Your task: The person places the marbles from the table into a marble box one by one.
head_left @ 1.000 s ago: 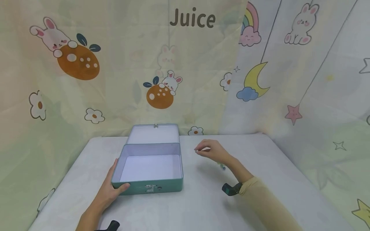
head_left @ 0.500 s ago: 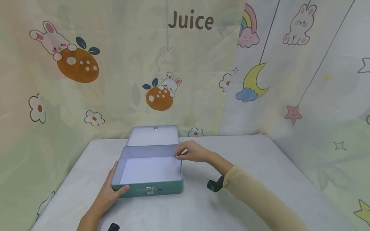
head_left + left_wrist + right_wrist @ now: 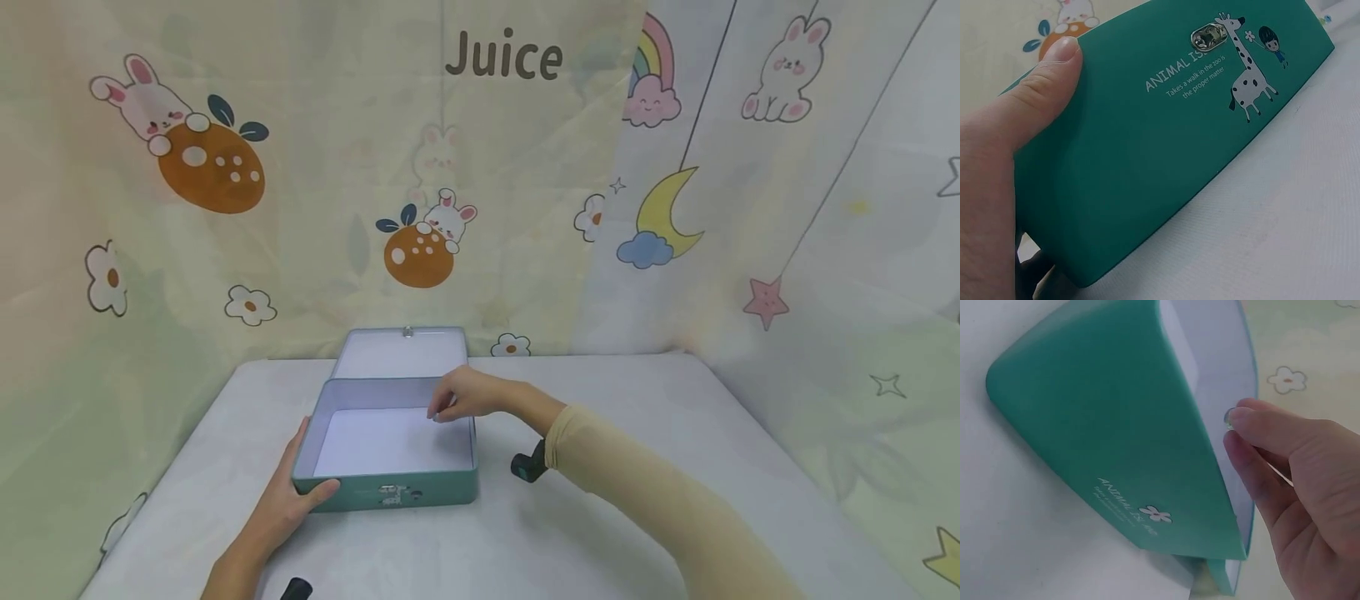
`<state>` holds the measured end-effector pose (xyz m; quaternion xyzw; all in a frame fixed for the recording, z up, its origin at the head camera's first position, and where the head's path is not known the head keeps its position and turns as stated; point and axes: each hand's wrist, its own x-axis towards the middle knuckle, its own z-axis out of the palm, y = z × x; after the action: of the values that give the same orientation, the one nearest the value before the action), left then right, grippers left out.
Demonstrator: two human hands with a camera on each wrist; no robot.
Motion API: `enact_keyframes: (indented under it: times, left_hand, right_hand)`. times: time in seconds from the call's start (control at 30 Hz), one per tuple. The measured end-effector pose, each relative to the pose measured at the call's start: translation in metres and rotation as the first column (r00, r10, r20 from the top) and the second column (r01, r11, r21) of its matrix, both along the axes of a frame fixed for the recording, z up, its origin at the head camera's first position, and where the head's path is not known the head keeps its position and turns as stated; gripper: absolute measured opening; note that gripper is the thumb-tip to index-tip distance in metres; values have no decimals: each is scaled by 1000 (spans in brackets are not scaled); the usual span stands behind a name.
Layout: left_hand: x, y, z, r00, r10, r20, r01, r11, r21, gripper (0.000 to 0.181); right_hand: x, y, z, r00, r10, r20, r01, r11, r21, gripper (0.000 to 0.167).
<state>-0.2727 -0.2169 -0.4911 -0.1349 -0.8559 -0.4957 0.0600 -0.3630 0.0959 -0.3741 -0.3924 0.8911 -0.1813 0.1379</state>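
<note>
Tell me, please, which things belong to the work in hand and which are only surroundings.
In the work:
green box, lid open
small clear piece, pinched by the right hand
left hand, gripping the box

Only surroundings:
white table
printed backdrop
black device at right wrist

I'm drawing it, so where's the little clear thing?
In the right wrist view, the right hand pinches the little clear thing; the head view puts it over the green box, towards the right.
</note>
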Motion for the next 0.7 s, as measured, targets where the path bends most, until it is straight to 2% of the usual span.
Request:
enact_keyframes:
  times: [0.2, 0.47, 0.7]
  left_hand:
    - [-2, 1, 0, 1000, -13, 14, 13, 999, 30, 105]
    - [-2, 1, -1, 1000, -19, 3, 19, 999, 40, 104]
    - [-1, 0, -1, 1000, -14, 5, 14, 998, 61, 103]
  right_hand:
    - [-14, -21, -3, 997, 72, 5, -72, 993, 91, 16]
    - [-26, -36, 2, 998, 56, -6, -54, 978, 202, 13]
    - [-31, -50, -9, 998, 59, -9, -54, 959, 280, 12]
